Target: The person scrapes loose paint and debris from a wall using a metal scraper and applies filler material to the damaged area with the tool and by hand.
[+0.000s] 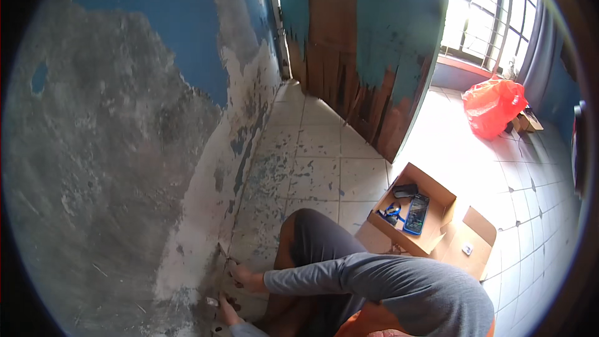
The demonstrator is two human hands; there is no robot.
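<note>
My right hand (245, 278) is closed low against the foot of the wall (187, 237), where the plaster meets the tiled floor. A thin pointed piece (222, 251) sticks out ahead of its fingers; it looks like a narrow blade, but its kind is too small to tell. Just nearer to me, my left hand (229, 312) is also down at the wall base, fingers drawn together. Beside its fingertips shows a small whitish thing (212, 301) that I cannot make out. Blue paint has come off much of the wall, baring grey plaster.
Paint flakes (268, 175) litter the floor tiles. An open cardboard box (446, 209) right of my knee (306, 224) holds a phone (416, 214), a blue item (392, 210) and a dark item (405, 191). A splintered turquoise door (390, 37) stands ahead; a red plastic bag (493, 106) lies beyond.
</note>
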